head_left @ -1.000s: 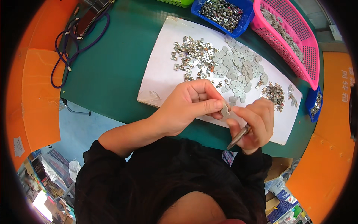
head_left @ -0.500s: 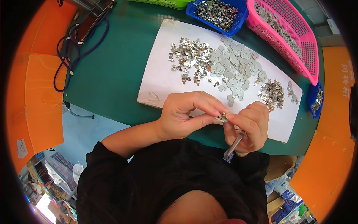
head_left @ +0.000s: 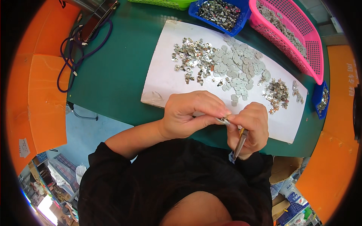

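Note:
My left hand (head_left: 185, 115) pinches a small metal piece with a pale grey plate (head_left: 224, 120) between thumb and fingertips. The thumb and index finger of my right hand (head_left: 252, 126) meet the same piece from the other side. Tucked in the right palm is a pair of metal tweezers (head_left: 239, 146), its narrow end pointing down toward my body. Beyond my hands, a white board (head_left: 156, 81) carries a pile of shiny metal clips (head_left: 194, 56), a spread of flat grey plates (head_left: 241, 64) and a heap of small metal fittings (head_left: 277, 94). My fingers partly hide the held piece.
Along the far edge of the green table (head_left: 113, 71) stand a green basket (head_left: 166, 3), a blue tray (head_left: 235, 32) of small parts and a pink basket (head_left: 286, 47). A smaller blue tray (head_left: 320, 113) sits at right. Orange boxes (head_left: 47, 101) flank the table; a dark cable (head_left: 94, 52) lies left.
Both hands stay together on the small piece. My right fingers have shifted slightly, and the tweezers have turned a little more upright. The whole view has moved slightly.

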Available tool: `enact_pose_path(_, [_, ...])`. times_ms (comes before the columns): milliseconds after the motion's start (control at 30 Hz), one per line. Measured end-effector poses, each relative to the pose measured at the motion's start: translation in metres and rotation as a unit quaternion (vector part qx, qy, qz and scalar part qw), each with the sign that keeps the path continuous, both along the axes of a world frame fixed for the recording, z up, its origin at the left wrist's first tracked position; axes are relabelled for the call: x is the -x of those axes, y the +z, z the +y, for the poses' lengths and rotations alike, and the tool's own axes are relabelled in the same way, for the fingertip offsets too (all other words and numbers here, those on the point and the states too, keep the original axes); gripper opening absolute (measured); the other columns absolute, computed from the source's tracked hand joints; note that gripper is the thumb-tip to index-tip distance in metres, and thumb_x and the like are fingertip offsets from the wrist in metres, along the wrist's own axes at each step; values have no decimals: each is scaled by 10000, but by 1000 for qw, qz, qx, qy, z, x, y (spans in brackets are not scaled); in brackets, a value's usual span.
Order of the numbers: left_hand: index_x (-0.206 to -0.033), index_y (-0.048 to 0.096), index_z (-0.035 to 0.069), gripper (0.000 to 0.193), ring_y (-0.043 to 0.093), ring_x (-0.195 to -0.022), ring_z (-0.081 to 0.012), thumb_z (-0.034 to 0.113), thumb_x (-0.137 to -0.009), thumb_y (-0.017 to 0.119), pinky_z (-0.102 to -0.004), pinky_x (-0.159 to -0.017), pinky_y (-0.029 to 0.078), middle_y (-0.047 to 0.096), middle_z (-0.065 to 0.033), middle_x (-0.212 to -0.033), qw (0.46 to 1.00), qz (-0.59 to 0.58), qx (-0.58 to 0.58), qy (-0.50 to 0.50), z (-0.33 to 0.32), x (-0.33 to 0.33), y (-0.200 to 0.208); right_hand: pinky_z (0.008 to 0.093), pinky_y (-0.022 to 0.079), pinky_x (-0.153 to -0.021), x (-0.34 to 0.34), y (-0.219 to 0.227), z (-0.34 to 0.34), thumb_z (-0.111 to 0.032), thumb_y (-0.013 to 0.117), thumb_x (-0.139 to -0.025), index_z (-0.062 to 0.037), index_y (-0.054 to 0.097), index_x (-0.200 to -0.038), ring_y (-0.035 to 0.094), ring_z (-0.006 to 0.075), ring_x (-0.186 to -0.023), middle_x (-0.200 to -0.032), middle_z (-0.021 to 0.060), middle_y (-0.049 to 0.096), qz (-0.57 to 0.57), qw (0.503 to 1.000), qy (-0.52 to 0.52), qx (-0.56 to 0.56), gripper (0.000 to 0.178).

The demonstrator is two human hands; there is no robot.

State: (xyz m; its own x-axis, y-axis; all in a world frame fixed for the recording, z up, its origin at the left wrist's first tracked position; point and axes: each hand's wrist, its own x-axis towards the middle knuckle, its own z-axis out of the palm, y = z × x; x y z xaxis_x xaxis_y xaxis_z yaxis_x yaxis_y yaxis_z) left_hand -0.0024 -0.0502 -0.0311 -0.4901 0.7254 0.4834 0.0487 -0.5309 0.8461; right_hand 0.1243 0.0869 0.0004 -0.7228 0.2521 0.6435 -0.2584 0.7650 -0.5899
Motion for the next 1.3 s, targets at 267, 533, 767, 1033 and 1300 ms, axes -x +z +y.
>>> enact_pose_path(267, [-903, 662, 17, 145, 696, -901, -306, -75, -809, 723, -381, -748, 583, 702, -177, -981, 996, 79, -30, 32, 0, 4, -1, 343, 418, -645, 2, -5, -2, 26, 787, -600, -98, 690, -892, 522, 230, -713, -779, 23, 575, 14, 999, 3, 42, 332])
enact_pose_path(533, [-881, 672, 8, 134, 695, -879, -296, -70, -797, 740, -366, -729, 582, 704, -179, -973, 994, 88, -58, 21, 2, 4, 1, 338, 437, -665, 4, -4, -1, 93, 773, -572, -78, 664, -831, 535, 237, -731, -779, 45, 600, -6, 977, 56, 207, 329])
enact_pose_path(767, [-901, 673, 1, 142, 695, -867, -296, -74, -799, 735, -365, -737, 577, 702, -178, -954, 997, 61, -51, -22, 1, 4, 3, 335, 443, -644, 3, 0, 6, 8, 836, -622, -87, 678, -825, 545, 235, -701, -746, 34, 596, 0, 984, 75, 160, 274])
enact_pose_path(1033, [-947, 669, -23, 191, 695, -917, -276, -140, -797, 684, -343, -763, 559, 705, -156, -952, 1000, -10, -28, -6, -1, 2, 0, 344, 441, -635, -2, 10, 12, -127, 851, -650, -93, 704, -873, 547, 243, -700, -759, 40, 601, -11, 998, 21, 54, 269])
enact_pose_path(1300, [-1017, 650, -7, 151, 691, -859, -302, -81, -887, 626, -377, -727, 575, 678, -166, -943, 997, 50, -38, 52, -2, 2, 0, 361, 425, -686, -19, 36, 31, -272, 735, -627, -131, 729, -1059, 532, 233, -755, -831, 29, 554, -141, 951, -78, -264, 455])
